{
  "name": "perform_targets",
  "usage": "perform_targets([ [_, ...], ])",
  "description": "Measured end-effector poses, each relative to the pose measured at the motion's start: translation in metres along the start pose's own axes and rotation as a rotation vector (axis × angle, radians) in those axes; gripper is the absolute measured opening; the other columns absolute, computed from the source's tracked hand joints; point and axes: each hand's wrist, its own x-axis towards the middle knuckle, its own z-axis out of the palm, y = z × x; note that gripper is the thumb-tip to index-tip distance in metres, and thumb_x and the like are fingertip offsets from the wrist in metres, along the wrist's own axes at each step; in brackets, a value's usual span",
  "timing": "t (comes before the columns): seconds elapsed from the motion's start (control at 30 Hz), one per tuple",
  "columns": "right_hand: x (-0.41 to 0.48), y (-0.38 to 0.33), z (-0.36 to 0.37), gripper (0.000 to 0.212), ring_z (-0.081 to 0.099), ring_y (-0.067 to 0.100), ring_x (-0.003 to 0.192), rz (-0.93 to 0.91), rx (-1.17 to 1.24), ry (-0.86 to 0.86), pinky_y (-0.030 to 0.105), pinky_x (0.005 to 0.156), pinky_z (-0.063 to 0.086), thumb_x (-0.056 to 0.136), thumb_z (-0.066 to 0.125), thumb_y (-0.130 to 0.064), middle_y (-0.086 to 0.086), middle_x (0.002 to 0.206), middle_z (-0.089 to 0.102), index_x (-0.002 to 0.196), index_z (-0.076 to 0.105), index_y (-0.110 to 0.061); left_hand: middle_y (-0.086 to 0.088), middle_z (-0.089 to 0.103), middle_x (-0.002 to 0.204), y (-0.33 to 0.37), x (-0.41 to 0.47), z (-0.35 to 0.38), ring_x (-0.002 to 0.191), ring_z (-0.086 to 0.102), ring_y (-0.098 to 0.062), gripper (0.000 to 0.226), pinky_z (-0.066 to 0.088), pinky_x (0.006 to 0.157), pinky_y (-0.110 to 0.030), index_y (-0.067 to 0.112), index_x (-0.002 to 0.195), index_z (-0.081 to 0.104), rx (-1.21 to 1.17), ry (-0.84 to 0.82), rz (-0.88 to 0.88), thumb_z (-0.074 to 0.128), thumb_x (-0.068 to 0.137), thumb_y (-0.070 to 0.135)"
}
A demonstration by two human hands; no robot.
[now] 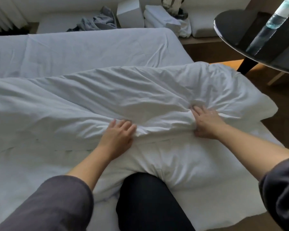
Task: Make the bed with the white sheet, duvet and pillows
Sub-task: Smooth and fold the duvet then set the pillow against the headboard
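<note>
- The white duvet (107,100) lies folded in a long, thick band across the near half of the bed, and its right end hangs past the mattress edge over the wooden floor (279,130).
- The right hand (205,122) clutches a bunch of the duvet: its fingers dig into the cloth, its thumb is tucked under the fold, and creases spread out from the grasp.
- The left hand (118,135) lies on the fold's near edge with its fingers spread and nearly straight, pressing down and not clenched.
- A knee in dark trousers (148,200) is planted on the duvet between the arms.
- The white sheet (90,52) covers the far half of the mattress, lightly wrinkled.
- Beyond the bed sit folded white linen (157,15), a white box (130,14) and crumpled grey clothes (98,22).
- At the upper right a round black worktop (237,30) carries a bottle of blue-green liquid (274,20).
</note>
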Motion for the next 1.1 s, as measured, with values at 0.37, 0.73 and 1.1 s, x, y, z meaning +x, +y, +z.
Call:
perform_targets([
  [0.37, 0.01, -0.228, -0.045, 0.101, 0.005, 0.033, 0.15, -0.524, 0.122, 0.32, 0.064, 0.114, 0.014, 0.079, 0.063, -0.042, 0.008, 0.164, 0.001, 0.156, -0.001, -0.031, -0.027, 0.016, 0.156, -0.126, -0.151, -0.003, 0.144, 0.016, -0.044, 0.103, 0.014, 0.112, -0.062, 0.006, 0.151, 0.02, 0.11, -0.036, -0.729, 0.079, 0.07, 0.029],
  [0.73, 0.044, -0.408, -0.103, 0.079, 0.024, 0.047, 0.141, -0.452, -0.058, 0.43, 0.059, 0.108, 0.029, 0.095, 0.05, -0.017, 0.026, 0.158, 0.013, 0.156, -0.002, -0.018, -0.023, 0.049, 0.138, -0.245, -0.183, -0.007, 0.126, 0.049, -0.037, 0.047, 0.031, 0.104, -0.058, 0.005, 0.138, 0.046, 0.191, -0.227, -0.891, 0.035, 0.093, 0.005],
  [1.1, 0.001, -0.398, -0.169, 0.031, 0.062, 0.033, 0.102, -0.49, 0.09, 0.2, 0.032, 0.076, 0.045, 0.084, 0.05, -0.019, 0.012, 0.109, 0.066, 0.112, 0.064, -0.024, -0.014, 0.063, 0.063, -0.275, -0.28, -0.094, 0.049, 0.061, -0.036, 0.02, 0.046, 0.044, -0.035, 0.01, 0.074, 0.066, 0.12, -0.021, -0.456, 0.06, 0.063, -0.005],
])
